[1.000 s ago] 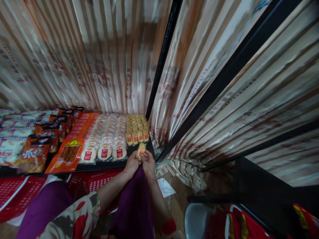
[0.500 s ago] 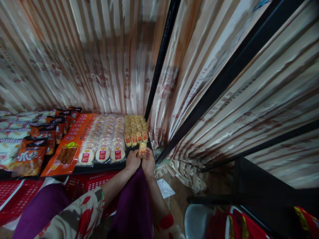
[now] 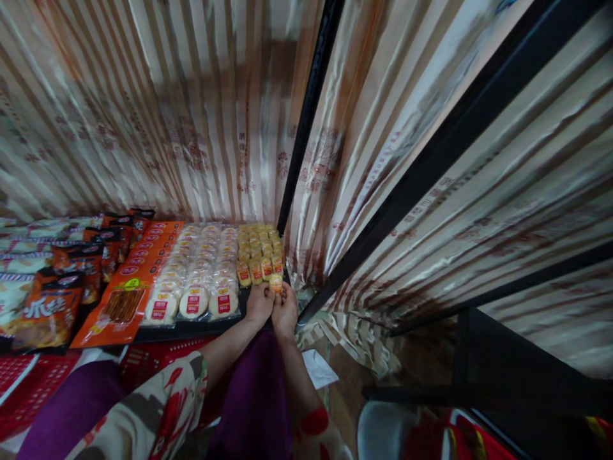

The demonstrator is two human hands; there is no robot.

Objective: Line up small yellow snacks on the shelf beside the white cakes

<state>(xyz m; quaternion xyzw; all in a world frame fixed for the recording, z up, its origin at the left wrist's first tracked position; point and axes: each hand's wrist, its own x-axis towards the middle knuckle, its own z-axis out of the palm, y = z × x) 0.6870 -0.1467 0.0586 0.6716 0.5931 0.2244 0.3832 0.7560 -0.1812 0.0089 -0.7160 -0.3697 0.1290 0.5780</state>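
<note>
A small yellow wrapped snack with a red label is pinched between my two hands, at the front of the rows of similar yellow packets. My left hand grips its left side with closed fingers. On its right side, the fingers of my right hand are closed as well. Left of the yellow packets lie overlapping rows of round white wrapped crackers with red labels. All of these rest on a black shelf.
Further left are a flat orange snack packet and orange-and-black bags. Red plastic baskets stand under the shelf. A black metal post and slanted bar frame the striped curtain. White paper lies on the floor.
Both hands, with the yellow snack between them, have moved slightly up toward the rows of yellow packets. The view has shifted a little.
</note>
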